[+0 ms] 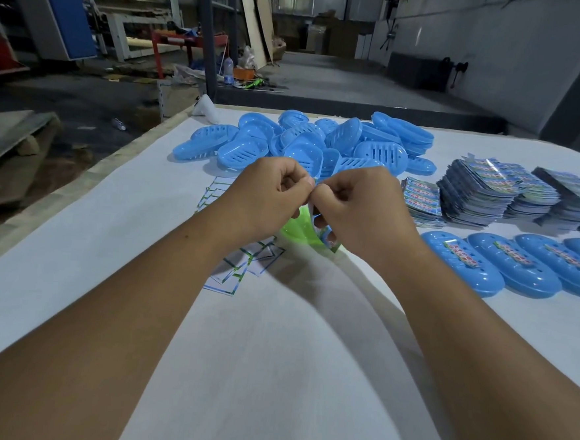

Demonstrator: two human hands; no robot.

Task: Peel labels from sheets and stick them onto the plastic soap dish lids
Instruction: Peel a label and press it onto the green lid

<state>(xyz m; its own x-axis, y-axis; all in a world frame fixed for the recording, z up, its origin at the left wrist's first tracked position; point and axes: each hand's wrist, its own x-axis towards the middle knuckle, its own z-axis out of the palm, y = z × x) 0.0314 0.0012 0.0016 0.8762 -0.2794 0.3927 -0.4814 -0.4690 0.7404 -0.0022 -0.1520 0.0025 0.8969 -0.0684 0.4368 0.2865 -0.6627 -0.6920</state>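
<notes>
While both hands meet mid-worktop: left hand (270, 191) and right hand (355, 203), fingers pinched on a label sheet (327, 238).
Sheet: thin, floppy, tears easily; take a corner.
Below: green lid (294, 232), light, stiff, slippery.
Far: blue lids (307, 142).

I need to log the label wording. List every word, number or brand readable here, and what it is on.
Nothing can be read.
Labels on the finished blue lids: red and green print, too blurred.
Stacked label sheets: coloured print, too small.
Label sheet pinched by the left hand and right hand: mostly hidden.
Empty backing sheets: only green outlines, no text.
</notes>
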